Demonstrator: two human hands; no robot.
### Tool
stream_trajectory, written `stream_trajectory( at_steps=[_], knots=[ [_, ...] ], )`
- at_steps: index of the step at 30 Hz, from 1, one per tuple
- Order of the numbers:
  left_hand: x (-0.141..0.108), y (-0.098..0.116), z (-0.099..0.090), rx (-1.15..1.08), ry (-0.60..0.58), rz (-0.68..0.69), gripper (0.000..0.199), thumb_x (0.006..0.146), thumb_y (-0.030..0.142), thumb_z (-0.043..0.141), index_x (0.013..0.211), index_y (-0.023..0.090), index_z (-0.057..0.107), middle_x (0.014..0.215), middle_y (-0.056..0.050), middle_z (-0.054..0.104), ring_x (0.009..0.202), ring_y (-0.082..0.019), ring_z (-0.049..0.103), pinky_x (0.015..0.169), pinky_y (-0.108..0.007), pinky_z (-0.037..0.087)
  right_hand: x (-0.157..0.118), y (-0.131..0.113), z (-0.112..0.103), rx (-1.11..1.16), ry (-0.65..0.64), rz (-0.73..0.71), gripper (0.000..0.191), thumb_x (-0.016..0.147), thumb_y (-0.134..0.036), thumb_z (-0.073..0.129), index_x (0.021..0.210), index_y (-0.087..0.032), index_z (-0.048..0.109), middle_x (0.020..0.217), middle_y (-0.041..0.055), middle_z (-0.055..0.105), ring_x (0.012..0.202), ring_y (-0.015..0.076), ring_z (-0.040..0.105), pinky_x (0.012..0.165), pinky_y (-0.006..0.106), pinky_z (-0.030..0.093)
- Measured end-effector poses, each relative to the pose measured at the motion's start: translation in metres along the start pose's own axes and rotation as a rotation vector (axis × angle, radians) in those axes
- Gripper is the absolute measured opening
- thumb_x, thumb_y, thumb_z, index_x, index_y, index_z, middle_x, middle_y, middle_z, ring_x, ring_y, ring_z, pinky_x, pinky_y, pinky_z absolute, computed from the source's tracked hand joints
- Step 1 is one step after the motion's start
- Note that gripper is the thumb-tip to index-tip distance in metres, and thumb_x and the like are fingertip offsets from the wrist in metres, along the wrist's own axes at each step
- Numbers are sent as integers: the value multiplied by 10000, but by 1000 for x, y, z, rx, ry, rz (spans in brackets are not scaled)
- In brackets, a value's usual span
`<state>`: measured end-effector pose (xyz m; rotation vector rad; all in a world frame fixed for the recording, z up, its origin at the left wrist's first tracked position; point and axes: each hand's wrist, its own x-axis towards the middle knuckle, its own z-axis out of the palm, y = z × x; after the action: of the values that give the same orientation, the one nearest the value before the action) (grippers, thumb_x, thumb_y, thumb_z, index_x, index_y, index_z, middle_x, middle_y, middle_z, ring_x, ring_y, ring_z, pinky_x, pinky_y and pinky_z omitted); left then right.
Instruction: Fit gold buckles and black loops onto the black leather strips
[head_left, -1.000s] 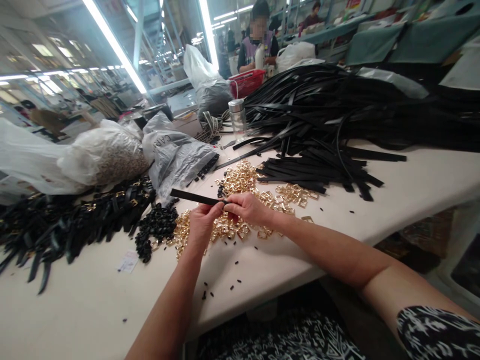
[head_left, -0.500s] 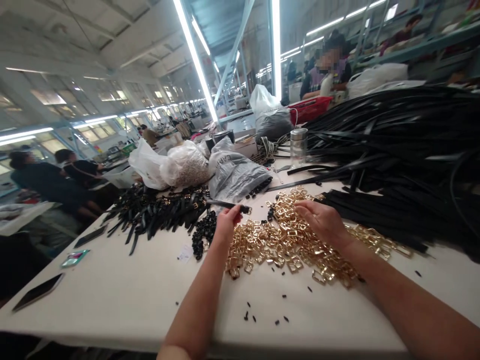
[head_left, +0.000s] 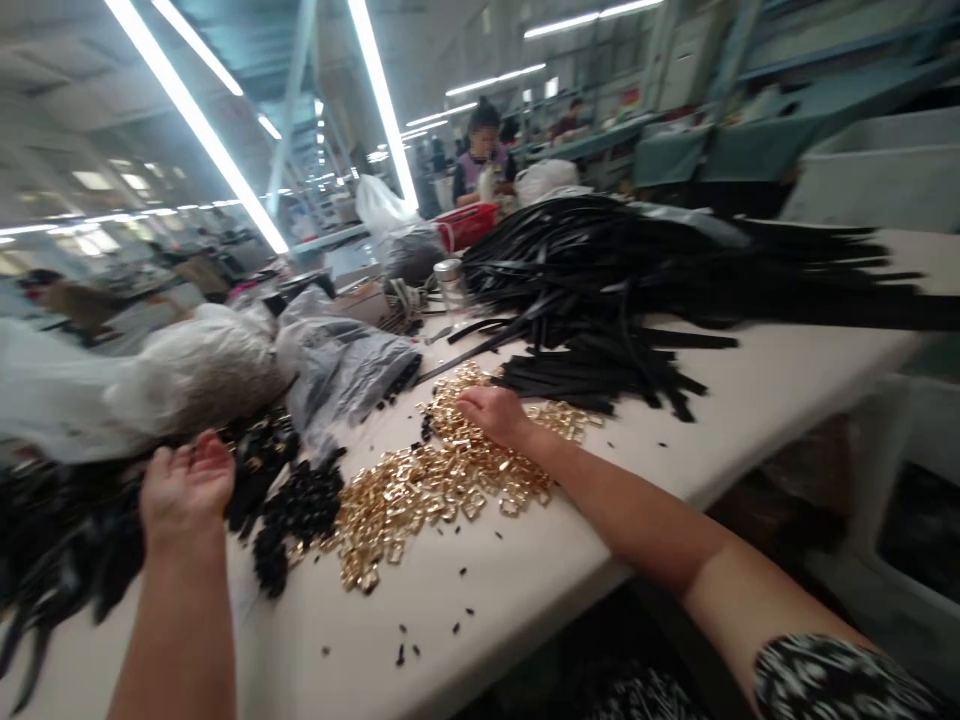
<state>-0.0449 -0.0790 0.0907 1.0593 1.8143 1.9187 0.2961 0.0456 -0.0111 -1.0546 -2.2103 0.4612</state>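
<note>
My left hand (head_left: 187, 485) is raised palm up with its fingers apart, over the left part of the table, and nothing shows in it. Beneath and around it lie finished-looking black straps (head_left: 67, 540) with buckles. My right hand (head_left: 491, 412) rests at the top of a heap of gold buckles (head_left: 420, 485), its fingers curled together; whatever they pinch is too small to make out. Between the hands sits a pile of small black loops (head_left: 300, 505). Long black strips (head_left: 570, 375) lie just beyond my right hand.
Plastic bags (head_left: 202, 365) and a grey bag (head_left: 337, 355) stand behind the piles. A glass jar (head_left: 451, 287) and a red basket (head_left: 466, 226) are farther back. A person (head_left: 484, 155) is beyond them. Small black bits dot the table (head_left: 525, 580) near its front edge.
The view has swung right. My left hand has moved left to the strap pile and opened; the black strap it held is no longer in it. My right hand stays at the gold buckles.
</note>
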Motion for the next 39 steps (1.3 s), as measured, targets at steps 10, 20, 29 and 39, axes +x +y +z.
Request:
stream_trajectory(
  at_steps=[10,20,29,39],
  knots=[
    [-116,-52,92,-344,10,-197,337,729,262,704,1035,398,665,862,123,729,744,-135,672,576,-261,533,10,34,-69,-489,-39,387,265,919,-243,475,1072,-196,685,1122,113,679,995,219,623,786,281,415],
    [-126,-56,102,-396,-135,-232,369,728,243,730,1089,252,659,908,13,710,702,-90,678,611,-172,514,7,61,-62,-514,-245,445,180,750,-173,669,911,-149,746,1057,161,703,968,285,638,835,358,424],
    [-134,-61,110,-350,-311,-332,458,708,363,755,1110,176,641,927,-56,713,726,-137,687,647,-232,537,7,14,-52,-81,-124,37,269,974,-277,422,1028,-186,669,902,32,707,806,136,613,741,230,405],
    [-137,-61,115,-432,-420,-538,524,650,312,802,1116,154,622,794,-26,697,598,-99,669,592,-190,531,-12,-27,-13,238,-319,-208,193,917,-190,484,979,-168,666,806,8,672,663,95,542,646,219,381]
  ],
)
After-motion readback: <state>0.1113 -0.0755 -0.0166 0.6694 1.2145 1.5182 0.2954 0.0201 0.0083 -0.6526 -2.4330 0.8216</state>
